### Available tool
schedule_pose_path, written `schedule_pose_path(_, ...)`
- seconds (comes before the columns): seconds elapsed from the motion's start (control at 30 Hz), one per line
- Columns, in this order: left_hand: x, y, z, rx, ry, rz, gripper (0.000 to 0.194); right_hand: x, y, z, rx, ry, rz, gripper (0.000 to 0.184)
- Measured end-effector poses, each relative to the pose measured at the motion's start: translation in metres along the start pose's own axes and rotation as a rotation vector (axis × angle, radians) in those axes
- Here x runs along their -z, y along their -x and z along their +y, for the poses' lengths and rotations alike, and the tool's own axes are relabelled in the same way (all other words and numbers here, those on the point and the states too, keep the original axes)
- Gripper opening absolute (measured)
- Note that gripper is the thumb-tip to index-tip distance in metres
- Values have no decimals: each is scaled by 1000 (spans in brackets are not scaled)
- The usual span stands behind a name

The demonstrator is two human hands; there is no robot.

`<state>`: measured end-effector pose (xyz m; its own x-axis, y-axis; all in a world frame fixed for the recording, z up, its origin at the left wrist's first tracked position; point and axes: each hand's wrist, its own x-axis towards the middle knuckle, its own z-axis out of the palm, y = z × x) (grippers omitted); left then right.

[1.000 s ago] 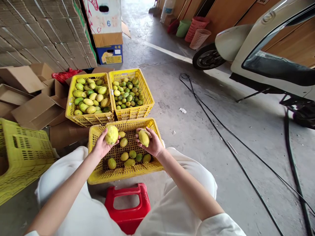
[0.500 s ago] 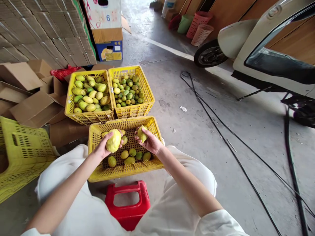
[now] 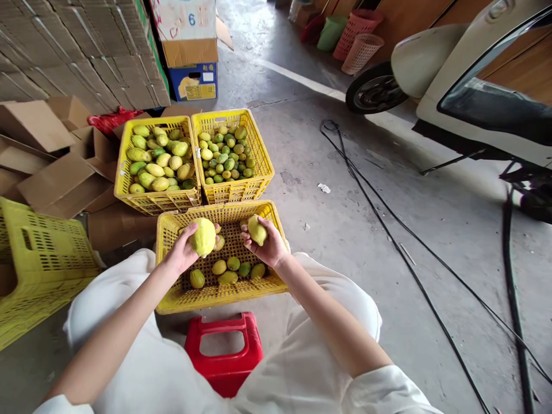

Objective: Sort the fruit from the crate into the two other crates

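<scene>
A person in white clothing holds one fruit in each bare hand over a shallow yellow crate (image 3: pixel 215 296), the hands apart. The left hand (image 3: pixel 183 251), over the crate's left half, is closed on a large fruit (image 3: pixel 203 237), pale lemon-yellow, plump and rounded, with shallow ridges in its glossy skin. The right hand (image 3: pixel 272 246), over the crate's right half, grips a smaller yellow fruit (image 3: pixel 257 230), smooth and oval, narrowing to a blunt tip that points down.

Inside the crate, loose fruits (image 3: pixel 228 278) in yellow and green lie scattered on the mesh floor, several in a loose row toward the near side. Just beyond the crate stand two fuller yellow baskets: the left basket (image 3: pixel 172 202) holds larger yellow-green fruits, the right basket (image 3: pixel 239 190) smaller, darker ones. A red plastic stool (image 3: pixel 228 371) sits on the near side of the crate, between the person's knees. To the crate's left are opened cardboard boxes (image 3: pixel 64 184) and a yellow-green crate (image 3: pixel 47 253); well to its right, black cables (image 3: pixel 379 214) cross the concrete floor near a pale scooter (image 3: pixel 468 109).
</scene>
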<state>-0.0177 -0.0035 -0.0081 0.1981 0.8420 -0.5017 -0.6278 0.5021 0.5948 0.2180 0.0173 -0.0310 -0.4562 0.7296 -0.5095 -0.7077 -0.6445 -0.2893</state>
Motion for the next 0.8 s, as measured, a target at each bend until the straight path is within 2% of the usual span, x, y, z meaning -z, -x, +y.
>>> schedule_pose_path(0.1, -1, -1, 6, -31, 18, 48, 34, 2, -1, -3, 46, -41, 63, 17)
schedule_pose_path(0.2, -4, 2, 14, -36, 97, 74, 35, 3, -1, -4, 78, -46, 35, 26)
schedule_pose_path(0.37, -5, 3, 12, -49, 92, 39, 47, -1, -2, 0, 149, 20, -50, 33)
schedule_pose_path(0.47, -1, 0, 6, -92, 9, 38, 57, -2, -2, 3, 162, 60, -17, 29)
schedule_pose_path(0.6, 1, 1, 2, -75, -6, -61, 75, -3, 1, 1, 118, 44, 44, 29)
schedule_pose_path(0.7, -2, 2, 3, -59, 12, -53, 71, -5, 4, -2, 93, 22, 28, 27)
schedule_pose_path(0.8, -4, 2, 6, -19, 65, -6, 63, -9, 6, -3, 101, 45, -40, 35)
